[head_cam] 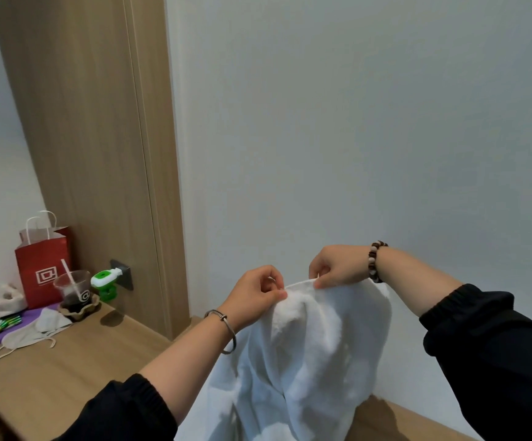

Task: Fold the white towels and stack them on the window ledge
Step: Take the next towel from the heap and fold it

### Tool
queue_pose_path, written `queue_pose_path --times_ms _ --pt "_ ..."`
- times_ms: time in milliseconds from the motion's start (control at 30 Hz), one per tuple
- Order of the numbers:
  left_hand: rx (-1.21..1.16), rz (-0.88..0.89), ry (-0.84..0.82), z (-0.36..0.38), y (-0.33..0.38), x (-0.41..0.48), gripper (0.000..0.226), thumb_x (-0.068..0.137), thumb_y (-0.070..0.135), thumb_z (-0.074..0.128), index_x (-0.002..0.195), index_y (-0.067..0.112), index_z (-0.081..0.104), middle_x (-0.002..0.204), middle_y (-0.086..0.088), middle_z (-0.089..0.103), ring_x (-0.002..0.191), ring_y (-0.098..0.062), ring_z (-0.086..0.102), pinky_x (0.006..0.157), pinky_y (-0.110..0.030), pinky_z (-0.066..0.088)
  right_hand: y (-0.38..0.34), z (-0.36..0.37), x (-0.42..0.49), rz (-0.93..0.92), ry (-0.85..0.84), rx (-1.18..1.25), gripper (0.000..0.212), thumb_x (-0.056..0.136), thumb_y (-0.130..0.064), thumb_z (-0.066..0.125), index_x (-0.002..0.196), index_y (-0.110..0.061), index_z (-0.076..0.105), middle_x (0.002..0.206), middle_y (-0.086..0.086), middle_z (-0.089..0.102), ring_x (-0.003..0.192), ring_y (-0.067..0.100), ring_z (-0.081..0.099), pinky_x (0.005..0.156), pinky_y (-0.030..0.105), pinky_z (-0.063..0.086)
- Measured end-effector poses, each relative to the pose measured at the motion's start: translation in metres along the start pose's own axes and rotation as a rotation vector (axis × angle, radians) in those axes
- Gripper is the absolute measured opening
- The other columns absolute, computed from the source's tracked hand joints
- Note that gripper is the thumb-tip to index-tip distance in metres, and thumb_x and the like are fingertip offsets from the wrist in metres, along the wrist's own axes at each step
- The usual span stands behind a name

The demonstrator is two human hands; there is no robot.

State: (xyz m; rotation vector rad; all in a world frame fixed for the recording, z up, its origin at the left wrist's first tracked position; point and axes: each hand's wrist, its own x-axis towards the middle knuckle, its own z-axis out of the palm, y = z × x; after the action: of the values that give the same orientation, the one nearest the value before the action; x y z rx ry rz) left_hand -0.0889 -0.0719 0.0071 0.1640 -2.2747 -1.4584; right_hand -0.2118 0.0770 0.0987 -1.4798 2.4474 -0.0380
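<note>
Both hands held a white towel [309, 361] up in front of the pale wall, the left hand [255, 294] and the right hand [337, 265] pinching its top hem close together, each with fingers [282, 294] closed narrowly on the edge. Held this way, the cloth hung loose and rumpled below the hands, most likely so that its weight would pull it straight and a corner could be found before the first fold; no fold looked made yet. The lower part of the towel ran out of view at the bottom, so where it ended could not be told. To the left, the wooden surface [76, 361] carried a red paper bag [43, 265], a plastic cup [73, 289] with a straw and dark drink, a green and white plug-in device [105, 281] at a wall socket, a purple sheet [10, 326] and face masks [32, 332]. That clutter sat well apart from the towel, though it would crowd any stack laid at that end; the nearer stretch looked bare.
</note>
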Motion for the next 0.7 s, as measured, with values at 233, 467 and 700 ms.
queue_pose_path --times_ms 233,467,700 --pt "0.011 0.019 0.052 0.008 0.001 -0.002 0.017 0.081 0.007 0.068 0.083 0.017 0.055 0.055 0.004 0.053 0.051 -0.008 0.043 0.052 -0.017 0.038 -0.010 0.009 0.007 -0.024 0.052 -0.005 0.033 0.091 -0.017 0.055 0.060 -0.024 0.050 0.059 -0.007 0.045 0.056 0.010 0.041 0.056 0.025 0.034" --pt "0.259 -0.056 0.107 0.014 -0.015 -0.006 0.023 0.076 0.022 0.071 0.059 0.022 0.055 0.052 0.012 0.049 0.051 -0.003 0.041 0.054 -0.020 0.036 -0.021 0.011 0.015 -0.012 0.261 -0.101 0.024 0.089 -0.010 0.049 0.065 -0.010 0.046 0.061 0.004 0.040 0.062 0.023 0.036 0.056 0.030 0.030" --pt "0.523 -0.162 0.244 0.003 -0.017 0.003 0.032 0.076 0.030 0.067 0.058 0.022 0.043 0.057 0.008 0.047 0.055 -0.011 0.043 0.049 -0.024 0.029 -0.039 0.017 0.019 -0.055 0.534 -0.433 0.016 0.091 -0.011 0.043 0.089 -0.013 0.059 0.095 0.006 0.061 0.085 0.029 0.058 0.061 0.029 0.030"
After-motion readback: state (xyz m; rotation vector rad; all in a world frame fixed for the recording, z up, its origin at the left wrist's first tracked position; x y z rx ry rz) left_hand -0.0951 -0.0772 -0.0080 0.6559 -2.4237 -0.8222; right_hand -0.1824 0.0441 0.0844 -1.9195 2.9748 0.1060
